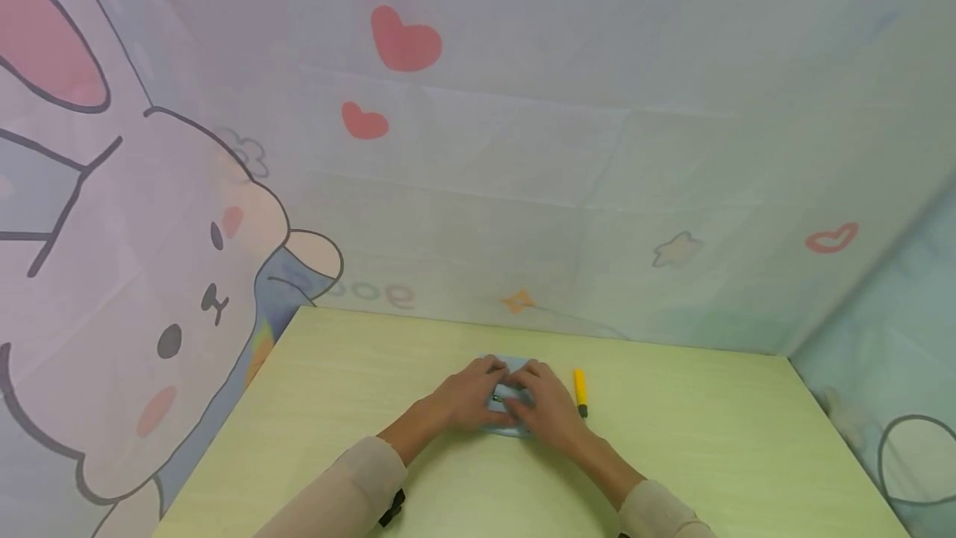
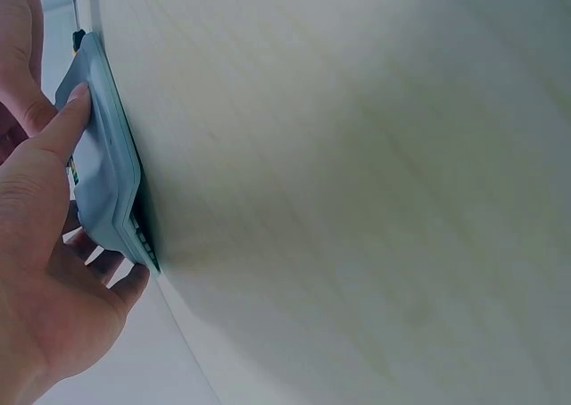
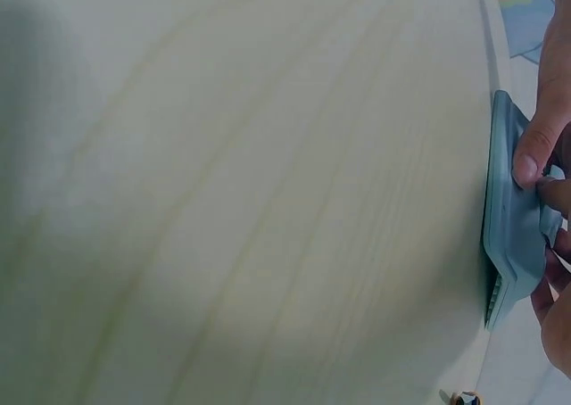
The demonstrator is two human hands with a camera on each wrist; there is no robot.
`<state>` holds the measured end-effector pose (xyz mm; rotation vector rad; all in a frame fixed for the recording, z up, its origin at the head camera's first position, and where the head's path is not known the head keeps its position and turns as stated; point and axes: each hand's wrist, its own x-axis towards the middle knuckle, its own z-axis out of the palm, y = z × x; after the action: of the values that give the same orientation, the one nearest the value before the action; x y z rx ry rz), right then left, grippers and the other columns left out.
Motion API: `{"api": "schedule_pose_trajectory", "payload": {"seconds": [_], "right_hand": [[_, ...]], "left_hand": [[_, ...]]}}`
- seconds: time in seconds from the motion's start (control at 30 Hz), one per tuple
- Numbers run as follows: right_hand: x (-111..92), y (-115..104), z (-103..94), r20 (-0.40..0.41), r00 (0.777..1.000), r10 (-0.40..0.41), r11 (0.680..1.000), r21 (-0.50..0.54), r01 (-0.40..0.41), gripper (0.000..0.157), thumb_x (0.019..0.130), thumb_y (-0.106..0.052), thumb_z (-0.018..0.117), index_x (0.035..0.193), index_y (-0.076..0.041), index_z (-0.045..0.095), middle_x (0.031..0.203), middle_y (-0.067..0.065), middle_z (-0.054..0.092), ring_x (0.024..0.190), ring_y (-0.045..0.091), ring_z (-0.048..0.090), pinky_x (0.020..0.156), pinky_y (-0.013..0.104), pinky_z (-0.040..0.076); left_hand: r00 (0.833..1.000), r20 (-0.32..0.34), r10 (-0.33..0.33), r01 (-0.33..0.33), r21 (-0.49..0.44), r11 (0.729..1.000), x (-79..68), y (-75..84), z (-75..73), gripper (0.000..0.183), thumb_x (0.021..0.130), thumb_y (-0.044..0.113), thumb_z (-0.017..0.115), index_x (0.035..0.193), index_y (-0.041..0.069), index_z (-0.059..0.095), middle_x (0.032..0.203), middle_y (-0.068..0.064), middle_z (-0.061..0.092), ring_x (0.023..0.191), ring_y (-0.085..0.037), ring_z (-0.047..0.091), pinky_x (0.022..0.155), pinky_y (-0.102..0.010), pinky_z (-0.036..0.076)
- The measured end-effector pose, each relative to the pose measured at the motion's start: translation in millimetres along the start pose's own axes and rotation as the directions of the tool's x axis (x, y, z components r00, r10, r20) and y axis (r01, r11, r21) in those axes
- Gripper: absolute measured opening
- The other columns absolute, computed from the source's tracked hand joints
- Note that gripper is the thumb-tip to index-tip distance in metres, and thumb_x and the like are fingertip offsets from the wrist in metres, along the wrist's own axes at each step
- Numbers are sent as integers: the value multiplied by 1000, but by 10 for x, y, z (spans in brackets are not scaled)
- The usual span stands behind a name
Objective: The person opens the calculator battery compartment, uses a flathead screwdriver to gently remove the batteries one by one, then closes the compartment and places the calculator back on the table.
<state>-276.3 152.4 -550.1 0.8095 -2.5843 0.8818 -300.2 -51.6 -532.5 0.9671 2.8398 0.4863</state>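
A flat blue-grey calculator point(image 1: 511, 431) lies back side up on the table, its keys just showing under one edge in the left wrist view. My left hand point(image 1: 471, 393) grips it from the left, thumb point(image 2: 71, 119) pressed on the back and fingers curled at the far edge. A green spot point(image 1: 497, 398) shows in an opening between the hands. From the other side my right hand point(image 1: 548, 407) pinches a small blue-grey cover point(image 3: 550, 223), which stands tilted up from the back. Part of the right fingers is hidden behind the calculator.
Just right of the right hand, a yellow stick-like tool with a black end point(image 1: 580, 391) lies on the light green table point(image 1: 709, 430). Printed cloth point(image 1: 508, 156) hangs behind the table and along both sides. Black straps show near the sleeves.
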Motion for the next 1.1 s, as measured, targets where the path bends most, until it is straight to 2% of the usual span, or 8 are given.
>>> {"api": "schedule_pose_trajectory", "payload": {"seconds": [0.17, 0.4, 0.63, 0.8, 1.1], "right_hand": [[13, -13, -10, 0, 1000, -15, 1000, -8, 15, 24, 91, -11, 85, 114, -9, 77, 104, 1, 63, 100, 18, 58, 89, 40, 53], [31, -45, -40, 21, 997, -70, 992, -104, 72, 24, 92, -13, 84, 114, -5, 79, 102, 3, 63, 96, 18, 58, 85, 38, 55], [49, -53, -68, 18, 982, -186, 962, -199, 186, 23, 90, -13, 86, 111, -5, 79, 101, 2, 67, 97, 21, 62, 85, 38, 57], [64, -57, -105, 31, 968, -250, 941, -227, 250, 22, 90, -10, 86, 109, -3, 77, 102, 4, 71, 99, 22, 65, 87, 37, 58], [79, -75, -187, 111, 951, -290, 909, -279, 309, 16, 93, -10, 83, 105, -3, 74, 103, 5, 70, 99, 21, 65, 86, 31, 58]], "left_hand": [[1000, 16, -13, 13, -8, 1000, -14, 10, 3, 82, 95, 61, 73, 156, 10, 52, 158, -4, 45, 142, -23, 48, 100, -44, 55], [999, 26, -18, 19, -19, 1000, -28, 13, 3, 83, 94, 63, 72, 156, 11, 52, 159, -3, 45, 142, -24, 47, 98, -47, 55], [1000, 19, -15, 15, -19, 1000, -29, 10, -4, 82, 94, 63, 73, 156, 12, 53, 159, -2, 45, 142, -24, 48, 98, -47, 55], [1000, 8, -4, 4, -8, 1000, -28, 10, -5, 84, 94, 62, 74, 156, 10, 53, 157, -3, 46, 141, -24, 48, 98, -44, 56], [1000, 11, -6, 6, 9, 1000, -27, 5, -17, 87, 95, 63, 72, 158, 8, 50, 158, -3, 45, 144, -23, 46, 100, -42, 55]]}}
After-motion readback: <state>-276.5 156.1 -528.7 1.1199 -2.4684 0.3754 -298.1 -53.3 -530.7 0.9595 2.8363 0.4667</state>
